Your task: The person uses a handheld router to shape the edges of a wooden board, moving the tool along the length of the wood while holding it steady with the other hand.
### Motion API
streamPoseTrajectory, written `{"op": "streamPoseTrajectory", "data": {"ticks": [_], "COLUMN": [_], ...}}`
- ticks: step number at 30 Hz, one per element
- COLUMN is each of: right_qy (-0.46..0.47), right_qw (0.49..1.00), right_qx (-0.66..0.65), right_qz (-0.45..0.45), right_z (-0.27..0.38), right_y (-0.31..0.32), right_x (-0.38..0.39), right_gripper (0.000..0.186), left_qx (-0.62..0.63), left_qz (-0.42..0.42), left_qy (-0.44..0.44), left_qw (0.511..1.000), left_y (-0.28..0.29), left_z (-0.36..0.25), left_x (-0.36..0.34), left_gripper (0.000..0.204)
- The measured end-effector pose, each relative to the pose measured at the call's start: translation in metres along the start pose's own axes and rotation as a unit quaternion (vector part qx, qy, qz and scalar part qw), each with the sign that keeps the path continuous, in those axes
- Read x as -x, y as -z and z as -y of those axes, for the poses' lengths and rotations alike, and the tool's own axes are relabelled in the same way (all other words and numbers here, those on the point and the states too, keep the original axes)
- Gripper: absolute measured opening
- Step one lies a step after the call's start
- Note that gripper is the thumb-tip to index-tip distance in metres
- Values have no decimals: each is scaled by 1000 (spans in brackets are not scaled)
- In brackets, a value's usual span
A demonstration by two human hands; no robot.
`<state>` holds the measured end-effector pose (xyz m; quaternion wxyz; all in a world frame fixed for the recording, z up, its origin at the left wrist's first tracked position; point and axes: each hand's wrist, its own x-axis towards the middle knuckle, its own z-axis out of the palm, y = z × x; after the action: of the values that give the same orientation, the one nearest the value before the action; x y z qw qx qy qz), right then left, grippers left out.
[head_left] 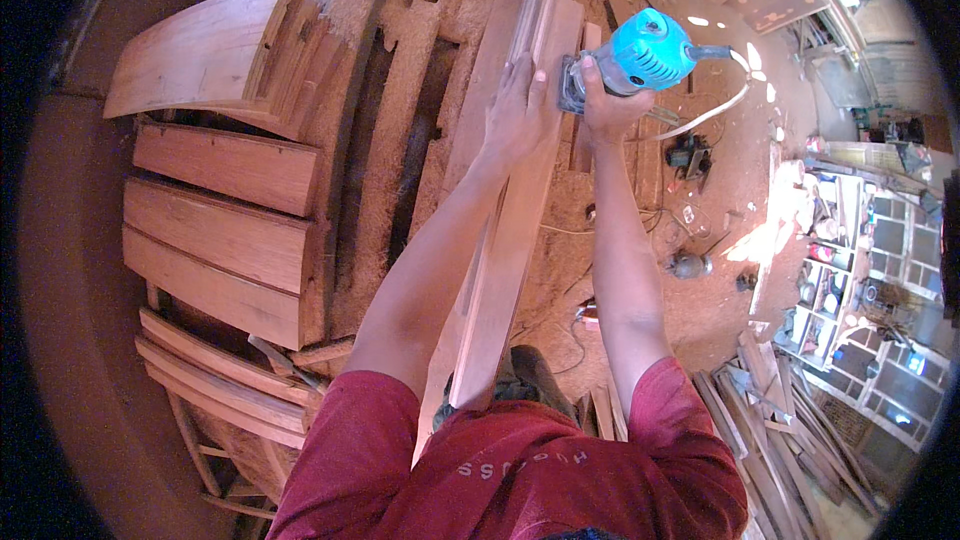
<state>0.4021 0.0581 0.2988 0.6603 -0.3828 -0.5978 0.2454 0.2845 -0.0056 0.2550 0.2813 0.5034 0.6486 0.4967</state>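
Note:
A compact trim router with a bright blue motor housing (645, 52) lies on its side against the right edge of a long wooden board (520, 230). My right hand (612, 112) is closed around the router near its base, thumb up along the housing. The router's bit is hidden. My left hand (522, 112) rests over the board just left of the router and holds it, thumb on top and fingers toward the left edge. The board runs lengthwise from near my waist to the far end, between my forearms.
Stacked curved wooden panels (200, 50) and flat boards (220, 225) lie at left on a slatted bench strewn with sawdust. The router's pale cord (710, 120) trails right. Power tools (688, 155) sit on the sawdust-covered floor, with scrap strips (770, 420) at lower right.

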Motion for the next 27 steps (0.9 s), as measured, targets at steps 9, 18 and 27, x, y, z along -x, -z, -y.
{"op": "streamPoseTrajectory", "data": {"ticks": [9, 18, 27], "right_qy": [34, 57, 75], "right_qw": [999, 997, 993], "right_qx": [37, 42, 46], "right_qz": [-16, -42, -84], "right_z": [-47, -68, -69], "right_y": [-27, -40, -59], "right_x": [10, 11, 9], "right_gripper": [71, 70, 76], "left_qx": [-2, -15, -25], "left_qz": [19, -1, 20], "left_qy": [20, 7, 11], "left_qw": [1000, 1000, 999], "left_y": [-2, -6, -5], "left_z": [38, 49, 52], "left_x": [-16, -15, -15], "left_gripper": [66, 65, 68]}}
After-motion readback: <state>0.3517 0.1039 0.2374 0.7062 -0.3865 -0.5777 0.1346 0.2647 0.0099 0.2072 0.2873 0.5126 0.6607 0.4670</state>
